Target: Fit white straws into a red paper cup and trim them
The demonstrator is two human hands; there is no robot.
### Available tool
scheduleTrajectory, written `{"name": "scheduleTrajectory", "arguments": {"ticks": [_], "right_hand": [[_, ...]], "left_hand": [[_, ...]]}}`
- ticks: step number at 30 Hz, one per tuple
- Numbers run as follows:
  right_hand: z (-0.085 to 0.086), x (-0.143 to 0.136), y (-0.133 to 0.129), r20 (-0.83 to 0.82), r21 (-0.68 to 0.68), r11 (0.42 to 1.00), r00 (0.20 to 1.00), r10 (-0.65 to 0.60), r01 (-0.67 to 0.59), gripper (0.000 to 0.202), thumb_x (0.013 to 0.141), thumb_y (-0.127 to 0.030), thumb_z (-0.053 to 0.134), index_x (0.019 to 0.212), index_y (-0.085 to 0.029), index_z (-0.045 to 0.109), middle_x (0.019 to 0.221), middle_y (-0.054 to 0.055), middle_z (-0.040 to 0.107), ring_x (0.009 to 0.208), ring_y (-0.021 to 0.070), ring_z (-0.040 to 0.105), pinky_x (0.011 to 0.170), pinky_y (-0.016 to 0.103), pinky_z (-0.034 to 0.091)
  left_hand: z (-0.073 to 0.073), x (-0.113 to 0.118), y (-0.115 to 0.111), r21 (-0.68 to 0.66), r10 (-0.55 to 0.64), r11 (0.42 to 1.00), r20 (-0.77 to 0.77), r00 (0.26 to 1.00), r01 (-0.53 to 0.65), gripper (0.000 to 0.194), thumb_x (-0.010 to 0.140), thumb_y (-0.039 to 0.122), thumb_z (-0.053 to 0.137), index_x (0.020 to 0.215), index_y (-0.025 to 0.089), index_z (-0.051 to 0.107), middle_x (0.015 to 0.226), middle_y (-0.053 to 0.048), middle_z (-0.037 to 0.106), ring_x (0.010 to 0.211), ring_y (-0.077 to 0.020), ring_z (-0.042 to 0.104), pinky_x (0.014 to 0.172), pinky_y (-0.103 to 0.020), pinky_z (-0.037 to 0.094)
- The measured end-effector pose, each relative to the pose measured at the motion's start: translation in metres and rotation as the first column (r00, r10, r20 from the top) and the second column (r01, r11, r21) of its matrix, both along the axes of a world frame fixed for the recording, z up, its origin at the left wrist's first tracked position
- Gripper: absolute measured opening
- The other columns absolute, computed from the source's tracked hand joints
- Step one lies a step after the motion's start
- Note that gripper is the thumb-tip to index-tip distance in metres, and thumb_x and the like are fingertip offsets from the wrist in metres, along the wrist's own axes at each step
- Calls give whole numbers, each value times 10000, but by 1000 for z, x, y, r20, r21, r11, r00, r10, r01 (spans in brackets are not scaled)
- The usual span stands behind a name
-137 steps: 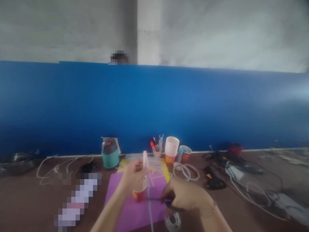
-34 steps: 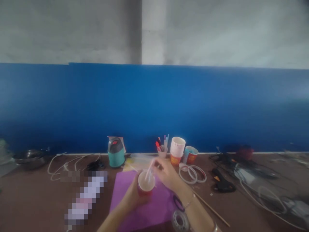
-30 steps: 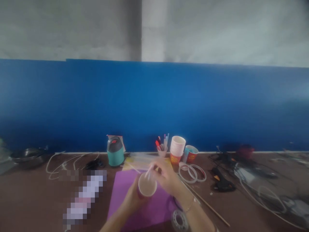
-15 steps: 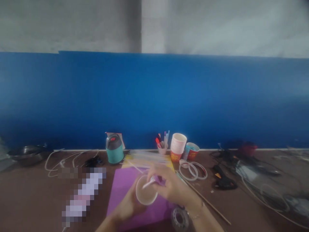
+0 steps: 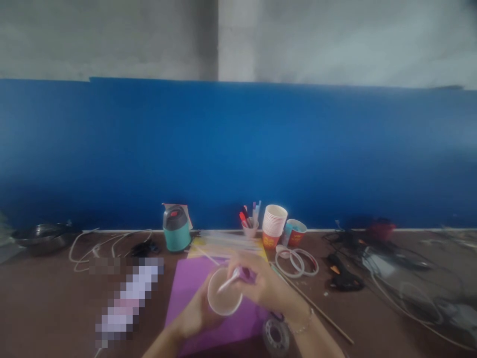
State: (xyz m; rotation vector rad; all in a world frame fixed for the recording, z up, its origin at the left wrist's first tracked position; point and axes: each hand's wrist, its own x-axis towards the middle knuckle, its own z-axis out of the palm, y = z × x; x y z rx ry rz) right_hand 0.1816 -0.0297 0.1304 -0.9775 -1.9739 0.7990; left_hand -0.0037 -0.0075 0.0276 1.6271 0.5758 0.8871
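Note:
A white paper cup (image 5: 224,306) is tilted so that its open mouth faces me. My left hand (image 5: 199,308) wraps around its left side. Closed near the rim, my right hand (image 5: 257,283) grips a slim white tool (image 5: 228,282) with purple at its grip end; its exact kind is not clear. The white tip reaches into the cup's mouth. Beneath both hands lies a purple sheet (image 5: 186,283) on the brown table. A roll of tape (image 5: 276,336) sits beside my right wrist.
Behind are a stack of paper cups (image 5: 275,226), a pen cup (image 5: 250,229), a red cup (image 5: 296,233) and a teal container (image 5: 177,237). To the right lie tape rings (image 5: 289,262), a wooden stick (image 5: 320,308), a glue gun (image 5: 343,276) and cables.
Both hands and the cup keep nearly the same place. The white tool has shifted slightly, its tip a little lower and further left inside the cup's mouth. The view has shifted slightly.

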Motion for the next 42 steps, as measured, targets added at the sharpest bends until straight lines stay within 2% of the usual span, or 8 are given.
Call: {"name": "scheduleTrajectory", "arguments": {"ticks": [11, 18, 23, 28, 32, 38, 40, 42], "right_hand": [[8, 2, -3, 135, 40, 999, 991, 11, -17, 223, 663, -3, 506, 736, -199, 582, 678, -51, 541, 620, 99, 439, 619, 204, 360], [8, 0, -4, 155, 38, 999, 987, 27, -34, 227, 661, -4, 490, 740, -198, 576, 699, -42, 553, 634, 106, 458, 610, 203, 363], [5, -1, -4, 257, 72, 997, 966, -23, 4, 206, 653, -31, 475, 748, -198, 548, 723, -28, 564, 682, 122, 503, 631, 212, 367], [4, -2, -9, 445, 137, 989, 888, -114, 58, 196, 661, -54, 471, 753, -200, 564, 746, -8, 600, 704, 138, 520, 624, 231, 349], [-2, -8, -14, 629, 234, 967, 743, -230, 101, 147, 693, -83, 484, 664, -178, 592, 719, 29, 617, 686, 163, 540, 634, 281, 342], [-17, -25, -14, 738, 296, 935, 575, -354, 196, 189, 740, -69, 504, 772, -146, 673, 820, 107, 645, 859, 242, 556, 806, 391, 327], [-17, -26, -12, 752, 281, 932, 551, -362, 229, 183, 769, -86, 508, 751, -142, 681, 813, 115, 639, 875, 253, 543, 787, 397, 324], [-14, -23, -11, 719, 305, 929, 589, -368, 209, 156, 782, -130, 532, 721, -158, 673, 816, 96, 625, 871, 246, 527, 759, 389, 321]], "left_hand": [[7, -1, 0, -38, -54, 998, -59, 997, 52, 729, 685, 272, 701, 1319, 227, 343, 1275, -97, 488, 1139, -304, 465, 953, -404, 374], [3, -1, 1, -13, -75, 997, -28, 997, 75, 737, 685, 254, 703, 1324, 238, 336, 1280, -90, 492, 1140, -295, 466, 953, -390, 379], [12, 1, -1, -4, -94, 996, -31, 995, 94, 705, 688, 224, 687, 1305, 229, 346, 1232, -98, 513, 1101, -288, 494, 920, -383, 401], [12, -1, 0, 10, -100, 995, -61, 993, 101, 699, 657, 164, 671, 1277, 232, 354, 1250, -90, 486, 1127, -292, 478, 939, -394, 384], [6, -3, 3, 7, -77, 997, -106, 991, 78, 723, 624, 149, 684, 1269, 220, 365, 1225, -93, 499, 1140, -299, 465, 958, -391, 367], [12, -1, 0, -35, -87, 996, -93, 992, 84, 712, 616, 206, 722, 1239, 233, 381, 1199, -81, 510, 1072, -279, 499, 917, -363, 400], [14, 0, -1, -23, -72, 997, -91, 993, 70, 688, 620, 219, 723, 1223, 234, 391, 1173, -72, 514, 1058, -272, 499, 914, -356, 397], [13, 0, -1, -2, -52, 999, -79, 996, 52, 663, 633, 236, 718, 1211, 228, 393, 1133, -67, 515, 1042, -266, 498, 907, -351, 395]]}}
